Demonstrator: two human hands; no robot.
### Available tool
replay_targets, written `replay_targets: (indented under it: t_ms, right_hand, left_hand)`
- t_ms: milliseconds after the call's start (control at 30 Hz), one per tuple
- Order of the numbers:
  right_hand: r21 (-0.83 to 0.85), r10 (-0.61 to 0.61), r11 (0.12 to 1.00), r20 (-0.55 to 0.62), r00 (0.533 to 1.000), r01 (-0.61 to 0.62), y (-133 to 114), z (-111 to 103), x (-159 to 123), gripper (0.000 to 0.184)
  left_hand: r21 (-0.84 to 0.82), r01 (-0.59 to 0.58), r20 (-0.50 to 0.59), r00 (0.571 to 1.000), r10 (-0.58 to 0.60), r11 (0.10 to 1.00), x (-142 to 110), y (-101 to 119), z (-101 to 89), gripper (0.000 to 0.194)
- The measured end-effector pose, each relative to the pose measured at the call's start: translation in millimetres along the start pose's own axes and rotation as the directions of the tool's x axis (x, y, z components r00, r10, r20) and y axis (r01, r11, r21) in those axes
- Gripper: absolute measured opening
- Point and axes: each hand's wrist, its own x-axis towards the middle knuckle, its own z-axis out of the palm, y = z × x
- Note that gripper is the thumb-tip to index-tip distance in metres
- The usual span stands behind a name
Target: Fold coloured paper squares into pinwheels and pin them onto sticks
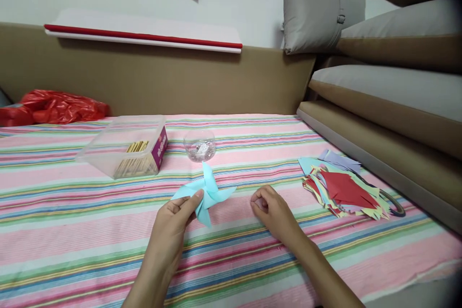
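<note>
Between the thumb and fingers of my left hand (180,211) is a light blue paper pinwheel (212,195), its blades folded in to the middle and my thumb pressing near the centre. To the right of it, above the striped cloth, my right hand (272,209) is closed with thumb and index finger pinched. What that pinch holds, if anything, is too small to make out. Just beyond the pinwheel stands a round clear tub (199,146) with small shiny metal pieces and a white slip inside.
A clear plastic box (104,147) of thin yellowish sticks lies left. On the right, scissors (395,203) lie partly under coloured paper pieces (346,190). Grey-brown cushions (390,91) are stacked along the right edge. A red plastic bag (57,106) sits far left on the striped cloth (90,221).
</note>
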Motion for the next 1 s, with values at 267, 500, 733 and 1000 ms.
replay_targets:
  t_ms: [267, 500, 733, 1000]
  right_hand:
    - [-0.045, -0.025, 0.999, -0.02, 0.999, 0.024, -0.8, -9.1, -2.7, 0.012]
    - [-0.109, -0.12, 0.987, 0.014, 0.993, 0.121, 3.1, -26.0, -12.6, 0.023]
    - [-0.584, -0.309, 0.747, 0.117, 0.944, 0.317, 11.3, 9.9, -49.8, 0.083]
    - [-0.522, -0.268, 0.82, 0.015, 0.963, 0.236, 7.9, 22.6, -42.9, 0.069]
  left_hand:
    - [0.026, -0.026, 0.015, 1.0, 0.025, 0.999, -4.5, -0.8, -3.1, 0.035]
    - [0.016, -0.034, 0.013, 0.999, 0.033, 0.999, -4.8, -0.7, -2.0, 0.031]
    - [0.028, -0.042, 0.028, 0.999, 0.042, 0.999, -4.7, -1.1, -0.6, 0.034]
    - [0.043, -0.043, 0.02, 0.999, 0.043, 0.998, -3.1, -6.5, 2.6, 0.031]
